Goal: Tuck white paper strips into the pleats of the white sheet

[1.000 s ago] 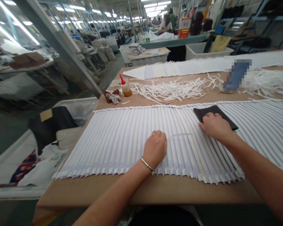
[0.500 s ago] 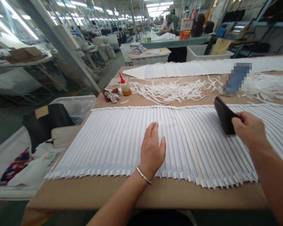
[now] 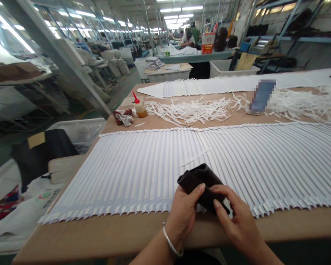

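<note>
Both hands grip a dark brown, folded leather-like piece [image 3: 202, 184] above the near edge of a long row of overlapping white strips [image 3: 121, 165]. My left hand [image 3: 183, 209] clasps its left side, thumb on top, with a silver bangle at the wrist. On the right side, my right hand [image 3: 234, 213] pinches the lower end between thumb and fingers. Something pale shows beside the right fingers; I cannot make out what it is. A single loose white strip [image 3: 194, 158] lies slantwise on the row just beyond the piece.
Behind the row lie a heap of loose white strips [image 3: 190, 110], a red-tipped glue bottle [image 3: 140, 106], a crumpled rag [image 3: 123, 117] and a blurred-out phone-like object [image 3: 263, 96]. A second white row [image 3: 204, 85] crosses the far table edge. Bins flank the brown table [image 3: 99, 235].
My right hand has brought the dark piece leftward and nearer to me. My left hand has left the strips and taken hold of it. The view has shifted slightly.
</note>
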Demonstrator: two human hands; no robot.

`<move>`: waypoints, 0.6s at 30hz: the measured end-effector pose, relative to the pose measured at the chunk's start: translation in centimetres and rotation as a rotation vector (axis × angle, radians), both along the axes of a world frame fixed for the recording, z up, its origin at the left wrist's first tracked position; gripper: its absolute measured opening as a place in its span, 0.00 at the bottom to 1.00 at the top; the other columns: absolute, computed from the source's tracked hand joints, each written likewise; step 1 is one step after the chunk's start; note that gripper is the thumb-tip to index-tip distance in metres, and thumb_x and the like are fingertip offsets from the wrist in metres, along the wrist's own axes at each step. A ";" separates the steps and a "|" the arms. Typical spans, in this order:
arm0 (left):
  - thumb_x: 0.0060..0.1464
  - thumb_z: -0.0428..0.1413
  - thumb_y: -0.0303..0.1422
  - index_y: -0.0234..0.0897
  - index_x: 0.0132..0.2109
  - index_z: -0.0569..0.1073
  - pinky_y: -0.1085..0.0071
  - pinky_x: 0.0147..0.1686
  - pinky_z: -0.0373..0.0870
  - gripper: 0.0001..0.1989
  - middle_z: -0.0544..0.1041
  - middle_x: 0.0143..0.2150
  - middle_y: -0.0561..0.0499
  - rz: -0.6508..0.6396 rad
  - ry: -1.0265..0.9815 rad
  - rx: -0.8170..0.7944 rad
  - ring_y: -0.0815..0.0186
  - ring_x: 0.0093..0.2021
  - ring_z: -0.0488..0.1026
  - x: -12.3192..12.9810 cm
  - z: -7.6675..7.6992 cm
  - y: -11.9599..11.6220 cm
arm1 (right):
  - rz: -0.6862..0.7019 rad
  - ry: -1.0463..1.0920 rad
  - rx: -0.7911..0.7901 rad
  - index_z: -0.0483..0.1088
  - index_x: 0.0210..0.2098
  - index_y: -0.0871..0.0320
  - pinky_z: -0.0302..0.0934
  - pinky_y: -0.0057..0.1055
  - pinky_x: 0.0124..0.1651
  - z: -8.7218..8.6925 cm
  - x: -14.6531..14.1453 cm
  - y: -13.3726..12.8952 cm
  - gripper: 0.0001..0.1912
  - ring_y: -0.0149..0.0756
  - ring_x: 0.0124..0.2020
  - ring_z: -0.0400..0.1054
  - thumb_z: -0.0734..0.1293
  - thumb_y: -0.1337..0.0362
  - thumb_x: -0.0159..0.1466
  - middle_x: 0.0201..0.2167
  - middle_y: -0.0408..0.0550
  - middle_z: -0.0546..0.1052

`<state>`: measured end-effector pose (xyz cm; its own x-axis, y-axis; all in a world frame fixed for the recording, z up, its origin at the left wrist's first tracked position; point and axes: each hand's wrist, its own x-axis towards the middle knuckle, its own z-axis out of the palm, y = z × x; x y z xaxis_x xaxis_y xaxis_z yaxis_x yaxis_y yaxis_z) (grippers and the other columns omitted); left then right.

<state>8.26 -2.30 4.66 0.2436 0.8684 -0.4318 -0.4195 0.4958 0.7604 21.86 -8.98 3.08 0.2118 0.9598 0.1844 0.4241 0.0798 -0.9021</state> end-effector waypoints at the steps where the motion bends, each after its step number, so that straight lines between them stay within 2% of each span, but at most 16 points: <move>1: 0.45 0.71 0.35 0.35 0.47 0.77 0.66 0.50 0.71 0.22 0.80 0.44 0.46 0.031 0.007 -0.010 0.62 0.45 0.76 -0.3 0.0 -0.2 | -0.036 -0.039 0.066 0.69 0.55 0.46 0.65 0.50 0.59 0.0 0.0 0.1 0.20 0.52 0.56 0.68 0.69 0.58 0.63 0.54 0.52 0.73; 2: 0.44 0.71 0.35 0.35 0.46 0.78 0.65 0.51 0.71 0.21 0.81 0.44 0.47 0.053 0.007 -0.015 0.62 0.45 0.76 -0.6 0.1 -0.4 | -0.064 -0.081 0.111 0.65 0.60 0.45 0.57 0.56 0.66 0.1 0.0 0.2 0.29 0.55 0.62 0.62 0.72 0.58 0.60 0.60 0.52 0.69; 4: 0.42 0.71 0.34 0.35 0.44 0.78 0.62 0.53 0.71 0.20 0.81 0.44 0.46 0.070 -0.019 -0.019 0.60 0.46 0.77 -0.7 0.2 -0.9 | -0.052 -0.144 0.090 0.54 0.69 0.43 0.47 0.62 0.69 0.0 -0.1 0.5 0.47 0.60 0.68 0.54 0.76 0.55 0.55 0.67 0.52 0.61; 6: 0.43 0.71 0.34 0.34 0.44 0.79 0.59 0.55 0.70 0.20 0.81 0.45 0.46 0.063 -0.050 -0.008 0.57 0.48 0.77 -0.7 0.3 -1.5 | 0.041 -0.129 -0.033 0.46 0.73 0.43 0.52 0.62 0.67 -0.4 -0.4 0.7 0.53 0.60 0.68 0.55 0.76 0.53 0.56 0.69 0.52 0.60; 8: 0.46 0.69 0.37 0.34 0.45 0.79 0.57 0.57 0.70 0.19 0.81 0.46 0.44 0.041 0.007 0.039 0.55 0.49 0.77 -0.9 0.1 -2.0 | 0.141 -0.063 -0.133 0.45 0.73 0.44 0.61 0.57 0.63 -0.7 -0.4 0.7 0.48 0.56 0.64 0.62 0.72 0.53 0.61 0.67 0.53 0.64; 10: 0.53 0.65 0.39 0.35 0.49 0.78 0.56 0.58 0.70 0.19 0.81 0.49 0.43 -0.040 0.192 0.176 0.54 0.51 0.76 -1.7 0.0 -2.4 | 0.208 -0.028 -0.141 0.52 0.71 0.44 0.65 0.50 0.60 -0.8 0.6 0.6 0.37 0.52 0.62 0.66 0.68 0.55 0.65 0.64 0.51 0.69; 12: 0.60 0.59 0.40 0.37 0.56 0.74 0.55 0.59 0.69 0.20 0.78 0.54 0.41 -0.172 0.442 0.389 0.54 0.55 0.74 -2.9 -0.2 -2.9 | 0.204 -0.095 -0.099 0.60 0.66 0.44 0.66 0.46 0.60 -0.5 2.8 0.9 0.28 0.49 0.61 0.68 0.65 0.57 0.67 0.61 0.48 0.72; 15: 0.64 0.56 0.38 0.39 0.63 0.68 0.52 0.65 0.62 0.23 0.71 0.63 0.40 -0.476 0.736 0.800 0.52 0.65 0.67 -4.7 -0.9 -4.0 | 0.138 -0.273 -0.059 0.66 0.61 0.45 0.65 0.43 0.59 0.3 7.0 2.2 0.22 0.48 0.56 0.71 0.65 0.57 0.68 0.56 0.48 0.76; 16: 0.64 0.56 0.39 0.41 0.65 0.67 0.51 0.68 0.57 0.25 0.70 0.65 0.40 -0.600 0.792 0.947 0.51 0.68 0.63 -5.1 -1.4 -4.4 | 0.200 -0.308 -0.071 0.66 0.60 0.46 0.65 0.42 0.58 0.5 8.0 2.8 0.21 0.47 0.55 0.72 0.65 0.57 0.68 0.55 0.48 0.76; 18: 0.63 0.56 0.44 0.43 0.69 0.62 0.49 0.72 0.47 0.30 0.67 0.68 0.44 -0.787 0.885 1.208 0.52 0.71 0.57 -5.5 -2.7 -5.2 | 0.471 -0.367 -0.125 0.67 0.60 0.46 0.67 0.38 0.55 0.4 8.8 4.3 0.20 0.44 0.53 0.73 0.64 0.58 0.69 0.53 0.48 0.77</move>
